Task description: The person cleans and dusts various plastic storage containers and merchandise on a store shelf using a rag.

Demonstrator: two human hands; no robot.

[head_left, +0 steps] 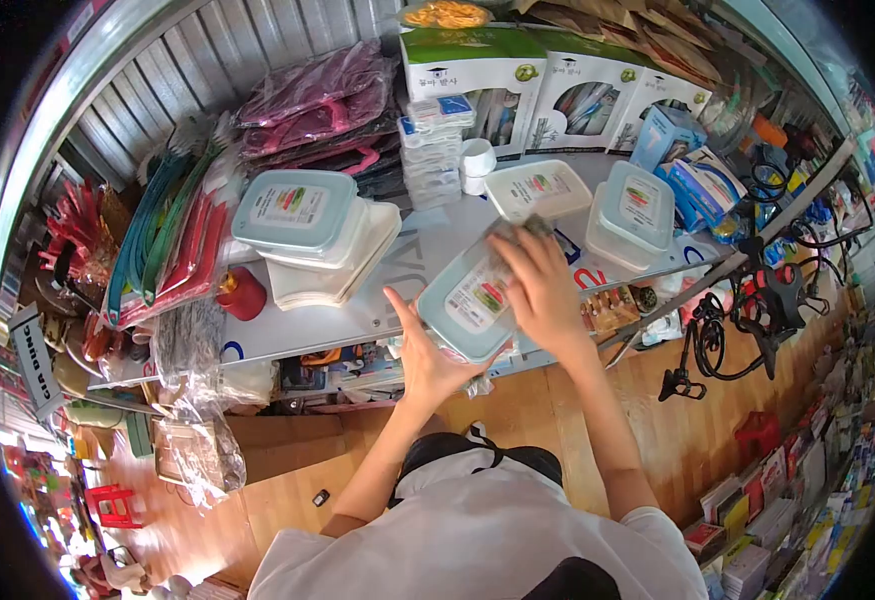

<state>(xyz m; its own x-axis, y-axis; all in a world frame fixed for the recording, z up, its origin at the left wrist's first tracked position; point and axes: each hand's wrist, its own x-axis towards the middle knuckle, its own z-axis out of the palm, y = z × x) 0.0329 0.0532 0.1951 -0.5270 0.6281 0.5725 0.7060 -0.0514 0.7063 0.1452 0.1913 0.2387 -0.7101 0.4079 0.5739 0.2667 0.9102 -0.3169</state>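
A plastic food container [441,308] with a pale blue lid and a printed label is tilted in front of me at the shelf's edge. My left hand [432,360] grips its near left side, thumb up along the edge and fingers underneath. Over the far right part of the lid, my right hand [545,290] presses a crumpled greyish cloth [519,232], its fingers bent around it. Beyond it lies another food container [537,190] with a whitish top. To the right stands a blue-lidded container [637,208], and to the left a stack topped by another blue-lidded container [295,212].
White-and-green boxes [572,100] line the back of the grey shelf [377,300]. Small clear packs [432,160] are stacked mid-shelf. Bagged hangers [192,220] and a red cup-like item [242,293] sit left. Black straps [722,330] hang at right.
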